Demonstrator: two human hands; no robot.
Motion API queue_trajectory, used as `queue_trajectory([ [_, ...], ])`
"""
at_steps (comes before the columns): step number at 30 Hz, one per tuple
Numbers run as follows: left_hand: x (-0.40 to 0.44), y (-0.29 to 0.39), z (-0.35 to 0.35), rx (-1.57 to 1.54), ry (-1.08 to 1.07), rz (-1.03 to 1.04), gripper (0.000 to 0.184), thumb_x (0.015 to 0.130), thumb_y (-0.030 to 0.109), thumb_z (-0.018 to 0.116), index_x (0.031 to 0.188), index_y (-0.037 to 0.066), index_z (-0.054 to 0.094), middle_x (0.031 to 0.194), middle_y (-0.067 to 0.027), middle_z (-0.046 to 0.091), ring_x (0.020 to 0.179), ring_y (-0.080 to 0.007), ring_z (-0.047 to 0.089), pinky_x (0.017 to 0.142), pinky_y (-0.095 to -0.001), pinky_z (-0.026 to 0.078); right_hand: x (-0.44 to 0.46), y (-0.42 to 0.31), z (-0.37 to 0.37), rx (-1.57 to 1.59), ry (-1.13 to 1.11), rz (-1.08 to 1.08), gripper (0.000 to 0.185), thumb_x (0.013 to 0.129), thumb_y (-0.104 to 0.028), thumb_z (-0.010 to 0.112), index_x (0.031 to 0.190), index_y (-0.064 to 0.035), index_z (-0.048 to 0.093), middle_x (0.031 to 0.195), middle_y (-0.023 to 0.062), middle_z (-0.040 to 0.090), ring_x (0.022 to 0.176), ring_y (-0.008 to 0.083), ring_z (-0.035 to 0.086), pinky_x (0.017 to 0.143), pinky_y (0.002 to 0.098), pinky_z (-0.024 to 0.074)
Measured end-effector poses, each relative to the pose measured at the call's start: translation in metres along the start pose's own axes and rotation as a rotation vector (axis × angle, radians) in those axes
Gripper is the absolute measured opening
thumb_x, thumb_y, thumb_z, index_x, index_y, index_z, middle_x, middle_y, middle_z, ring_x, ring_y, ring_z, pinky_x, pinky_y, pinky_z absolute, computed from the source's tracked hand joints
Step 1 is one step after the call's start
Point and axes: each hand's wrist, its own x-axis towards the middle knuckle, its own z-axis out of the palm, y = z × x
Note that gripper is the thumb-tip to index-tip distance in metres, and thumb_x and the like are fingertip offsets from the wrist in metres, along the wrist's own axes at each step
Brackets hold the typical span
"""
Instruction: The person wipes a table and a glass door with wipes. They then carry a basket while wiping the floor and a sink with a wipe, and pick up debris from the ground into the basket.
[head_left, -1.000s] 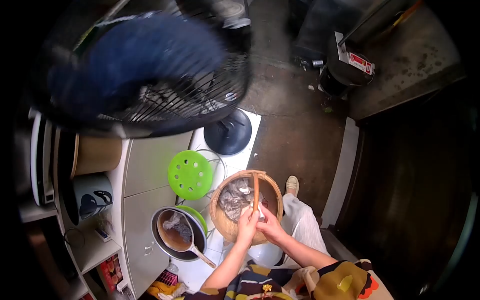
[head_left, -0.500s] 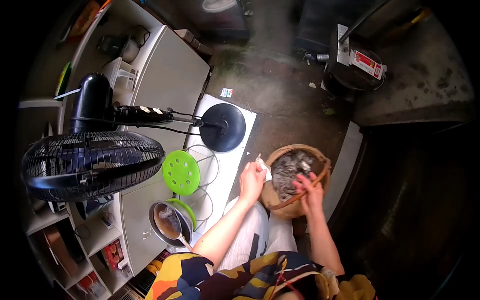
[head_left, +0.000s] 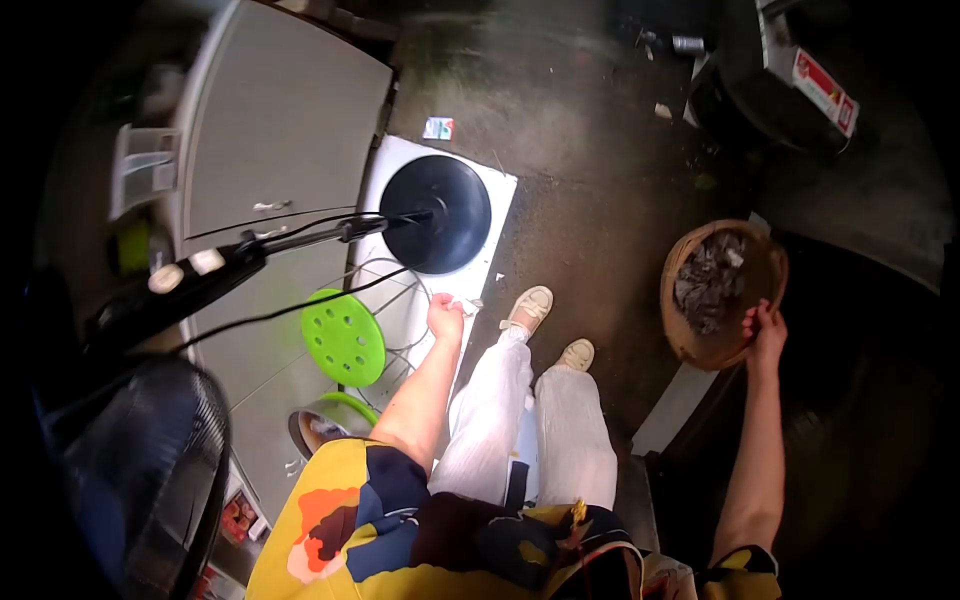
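Off to the right, my right hand [head_left: 765, 335] is closed on the rim side of a round woven basket [head_left: 768, 275]. The basket is tilted toward me, with a heap of grey, feathery-looking material [head_left: 708, 285] inside it. My left hand [head_left: 446, 318] is closed in a pinch on a small crumpled white scrap [head_left: 467, 306], perhaps paper or tissue; its kind does not show clearly. That hand is over the white board [head_left: 395, 165], close to the green stool [head_left: 343, 338].
A black fan base [head_left: 435, 213] stands on the board, its pole and cable leaning left. A pan [head_left: 305, 430] is partly hidden by my sleeve. Grey cabinets [head_left: 285, 120] line the left. At upper right is a dark bin with a red-and-white box [head_left: 825, 92].
The basket has moved right, away from my lap, with my right hand on it. My left hand has shifted left with the white scrap. The view has turned and my shoes now show.
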Motion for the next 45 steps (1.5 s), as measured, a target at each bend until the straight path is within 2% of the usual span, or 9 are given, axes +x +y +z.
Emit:
queue_trajectory([
  [5, 0.081, -0.101, 0.072, 0.252, 0.015, 0.115, 0.015, 0.071, 0.002, 0.062, 0.085, 0.004, 0.057, 0.075, -0.0059, 0.061, 0.069, -0.0162, 0.057, 0.065, -0.0295, 0.047, 0.061, 0.031, 0.009, -0.198, 0.017, -0.105, 0.013, 0.090, -0.013, 0.054, 0.101, -0.0055, 0.055, 0.070, 0.0008, 0.055, 0.053, 0.0084, 0.050, 0.044, 0.0194, 0.0332],
  [6, 0.092, -0.110, 0.085, 0.218, -0.032, 0.032, 0.018, 0.068, 0.007, 0.067, 0.084, 0.008, 0.059, 0.085, -0.0128, 0.055, 0.078, -0.0283, 0.056, 0.074, -0.0371, 0.046, 0.065, 0.036, 0.012, -0.243, -0.008, -0.132, 0.014, 0.090, -0.014, 0.054, 0.101, -0.0052, 0.055, 0.070, 0.0006, 0.055, 0.053, 0.0079, 0.050, 0.044, 0.0190, 0.0330],
  [19, 0.120, -0.164, 0.220, 0.509, -0.114, 0.035, 0.031, 0.069, 0.007, 0.070, 0.097, 0.009, 0.056, 0.098, -0.0158, 0.050, 0.093, -0.0334, 0.053, 0.084, -0.0383, 0.043, 0.087, 0.057, 0.032, -0.416, 0.060, -0.214, 0.018, 0.091, -0.015, 0.051, 0.104, -0.0033, 0.056, 0.068, -0.0015, 0.052, 0.051, 0.0032, 0.041, 0.044, 0.0169, 0.0286],
  [26, 0.135, -0.155, 0.228, 0.639, -0.136, 0.073, 0.020, 0.066, 0.009, 0.067, 0.084, 0.005, 0.064, 0.084, -0.0169, 0.063, 0.083, -0.0331, 0.061, 0.077, -0.0398, 0.048, 0.081, 0.059, 0.047, -0.420, 0.173, -0.235, 0.017, 0.093, -0.014, 0.047, 0.103, -0.0039, 0.055, 0.069, -0.0019, 0.054, 0.048, 0.0022, 0.039, 0.042, 0.0164, 0.0265],
  [32, 0.182, -0.213, 0.204, 0.241, 0.348, -0.210, 0.023, 0.063, 0.005, 0.068, 0.086, 0.005, 0.065, 0.082, -0.0138, 0.066, 0.072, -0.0287, 0.064, 0.069, -0.0366, 0.050, 0.082, 0.058, 0.047, -0.474, 0.179, -0.231, 0.016, 0.092, -0.015, 0.048, 0.102, -0.0056, 0.057, 0.069, -0.0039, 0.054, 0.049, 0.0009, 0.040, 0.043, 0.0151, 0.0263],
  [35, 0.194, -0.216, 0.194, -0.446, 0.467, -0.461, 0.031, 0.065, -0.002, 0.070, 0.094, 0.002, 0.061, 0.086, -0.0119, 0.065, 0.073, -0.0241, 0.062, 0.069, -0.0346, 0.050, 0.084, 0.059, 0.040, -0.483, 0.200, -0.229, 0.017, 0.090, -0.015, 0.050, 0.103, -0.0074, 0.057, 0.073, -0.0040, 0.055, 0.056, 0.0002, 0.043, 0.046, 0.0139, 0.0290],
  [40, 0.209, -0.236, 0.257, -0.459, 0.590, -0.177, 0.037, 0.067, 0.002, 0.075, 0.100, 0.001, 0.058, 0.084, -0.0108, 0.061, 0.077, -0.0230, 0.060, 0.073, -0.0338, 0.048, 0.078, 0.072, 0.033, -0.430, 0.236, -0.230, 0.020, 0.089, -0.015, 0.054, 0.107, -0.0069, 0.057, 0.081, -0.0029, 0.058, 0.065, 0.0002, 0.049, 0.048, 0.0128, 0.0333],
  [42, 0.181, -0.160, 0.276, 0.083, 0.582, -0.185, 0.036, 0.065, 0.003, 0.077, 0.097, -0.001, 0.060, 0.095, -0.0120, 0.058, 0.080, -0.0243, 0.060, 0.078, -0.0348, 0.048, 0.076, 0.074, 0.040, -0.448, 0.279, -0.239, 0.021, 0.089, -0.015, 0.054, 0.108, -0.0064, 0.056, 0.085, -0.0016, 0.059, 0.071, 0.0011, 0.053, 0.050, 0.0117, 0.0367],
  [45, 0.175, -0.143, 0.269, 0.192, 0.438, -0.029, 0.030, 0.064, 0.011, 0.077, 0.090, 0.003, 0.064, 0.089, -0.0119, 0.060, 0.079, -0.0282, 0.060, 0.080, -0.0354, 0.047, 0.084, 0.072, 0.020, -0.473, 0.237, -0.230, 0.021, 0.090, -0.015, 0.053, 0.109, -0.0063, 0.056, 0.087, -0.0014, 0.059, 0.072, 0.0016, 0.054, 0.051, 0.0117, 0.0377],
])
